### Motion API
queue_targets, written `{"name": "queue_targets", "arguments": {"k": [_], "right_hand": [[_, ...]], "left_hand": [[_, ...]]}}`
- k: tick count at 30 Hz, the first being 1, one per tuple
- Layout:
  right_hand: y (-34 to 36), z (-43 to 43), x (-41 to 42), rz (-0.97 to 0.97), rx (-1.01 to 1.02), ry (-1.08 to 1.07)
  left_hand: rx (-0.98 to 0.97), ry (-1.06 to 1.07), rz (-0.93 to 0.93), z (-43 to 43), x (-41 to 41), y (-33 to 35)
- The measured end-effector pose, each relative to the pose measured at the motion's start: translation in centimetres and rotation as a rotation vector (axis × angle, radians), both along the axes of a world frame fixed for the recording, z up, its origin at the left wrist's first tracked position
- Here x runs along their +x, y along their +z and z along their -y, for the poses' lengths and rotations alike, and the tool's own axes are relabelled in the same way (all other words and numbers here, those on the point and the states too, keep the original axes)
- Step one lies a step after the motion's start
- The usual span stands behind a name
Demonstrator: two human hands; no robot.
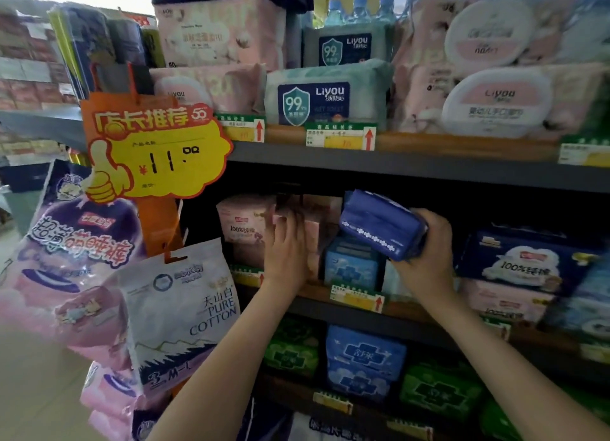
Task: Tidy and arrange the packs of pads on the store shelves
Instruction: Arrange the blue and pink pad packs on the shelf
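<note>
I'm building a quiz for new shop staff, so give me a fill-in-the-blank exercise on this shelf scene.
1. The right hand grips a dark blue pack; the left hand, flat against the pink packs, grips ___.
2. The yellow price sign reads ¥___.00.
3. The Liyou wipes pack advertises ___%.
4. The white hanging bag reads "PURE ___".

Missing words: nothing; 11; 99; COTTON.

hands (287,245) (429,245) 2 | held pack (379,226) 1 | blue Liyou packs (325,102) (346,47) 2 | yellow sign (155,150) 1
</note>
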State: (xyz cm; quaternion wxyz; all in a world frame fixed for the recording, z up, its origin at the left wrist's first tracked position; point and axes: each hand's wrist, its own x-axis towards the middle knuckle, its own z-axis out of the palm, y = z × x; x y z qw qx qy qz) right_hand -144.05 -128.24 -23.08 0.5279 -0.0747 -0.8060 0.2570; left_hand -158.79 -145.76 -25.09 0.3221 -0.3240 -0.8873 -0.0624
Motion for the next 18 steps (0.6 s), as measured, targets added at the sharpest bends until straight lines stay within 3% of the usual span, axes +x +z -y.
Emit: {"name": "queue_targets", "arguments": {"k": [5, 11, 18], "right_hand": [[0.5, 3.4, 1.9, -0.009, 0.231, -0.086], [0.7, 3.7, 2.4, 0.063, 0.161, -0.107], [1.3, 4.4, 2.2, 0.123, 0.132, -0.116]], "left_hand": [[0.058, -0.194, 0.028, -0.3, 0.1, -0.4], [0.024, -0.180, 0.176, 0.0, -1.0, 0.0], [0.188, -0.104, 0.109, 1.9, -0.8, 0.3]]}}
